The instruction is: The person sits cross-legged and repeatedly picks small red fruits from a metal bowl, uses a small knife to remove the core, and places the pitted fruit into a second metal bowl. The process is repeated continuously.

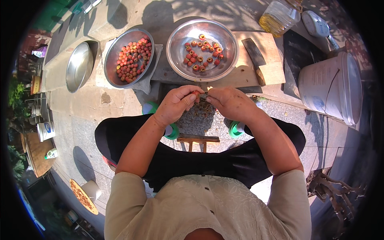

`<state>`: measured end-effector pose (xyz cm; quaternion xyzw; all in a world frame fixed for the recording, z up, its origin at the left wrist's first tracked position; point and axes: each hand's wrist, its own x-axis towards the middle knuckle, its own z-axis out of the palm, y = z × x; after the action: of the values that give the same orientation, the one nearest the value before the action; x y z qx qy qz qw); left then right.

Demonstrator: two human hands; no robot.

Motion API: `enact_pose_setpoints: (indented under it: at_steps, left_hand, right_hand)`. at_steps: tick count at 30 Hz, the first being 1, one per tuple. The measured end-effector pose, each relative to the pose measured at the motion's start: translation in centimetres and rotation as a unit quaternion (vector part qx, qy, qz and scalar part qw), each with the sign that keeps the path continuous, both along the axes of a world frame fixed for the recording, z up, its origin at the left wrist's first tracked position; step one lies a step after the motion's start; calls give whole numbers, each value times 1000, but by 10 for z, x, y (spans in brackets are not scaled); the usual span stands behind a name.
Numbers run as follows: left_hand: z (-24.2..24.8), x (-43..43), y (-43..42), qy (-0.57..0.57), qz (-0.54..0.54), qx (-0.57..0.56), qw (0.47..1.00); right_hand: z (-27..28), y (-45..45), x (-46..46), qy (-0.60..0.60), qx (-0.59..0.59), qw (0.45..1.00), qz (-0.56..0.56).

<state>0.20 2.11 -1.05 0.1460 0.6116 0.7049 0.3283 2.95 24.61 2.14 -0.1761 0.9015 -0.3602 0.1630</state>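
My left hand (pixel 178 103) pinches a small red fruit (pixel 196 94), which looks like a hawthorn berry, between thumb and fingers. Touching or nearly touching it is a slim metal tool (pixel 204 95) gripped in my right hand (pixel 228 102); most of it is hidden by the fingers. Beyond my hands sits a wide steel basin (pixel 172 64) of red fruits, several with their ends cut open to yellow flesh. To its left, a deeper steel bowl (pixel 109 70) tilts on a cloth and holds many mostly whole red fruits. Dark fruit scraps (pixel 205 109) litter the ground below my hands.
Right of the basin, a cleaver (pixel 253 52) lies on a wooden board (pixel 274 67). A white lidded bucket (pixel 321 85) and an oil jug (pixel 280 18) stand farther right. Another steel bowl (pixel 77 67) is at left, and a yellow tray (pixel 82 196) of brown pieces is lower left.
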Motion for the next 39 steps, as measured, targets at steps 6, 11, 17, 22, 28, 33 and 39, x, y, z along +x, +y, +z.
enact_pose_setpoints:
  at_steps: [6,11,17,22,28,33,39]
  left_hand:
    - [-2,0,1,-3,13,26,1000]
    - [-3,-1,1,2,23,56,998]
    - [-9,3,1,18,43,60,997]
    - [-12,6,5,63,63,75,993]
    - [-15,5,7,121,81,77,986]
    - [-17,3,4,95,91,50,990]
    - [-17,7,8,54,58,34,996]
  right_hand:
    - [-17,-6,2,-77,-126,988,-50]
    - [-15,-10,1,-241,-261,930,-94]
    - [-6,-13,5,-340,-343,866,-131]
    - [-7,-13,5,-462,-430,763,-139]
    - [-10,-14,5,-507,-474,707,-138]
    - [-15,-21,5,-157,-318,913,-202]
    - [-19,-20,4,136,-192,963,-129]
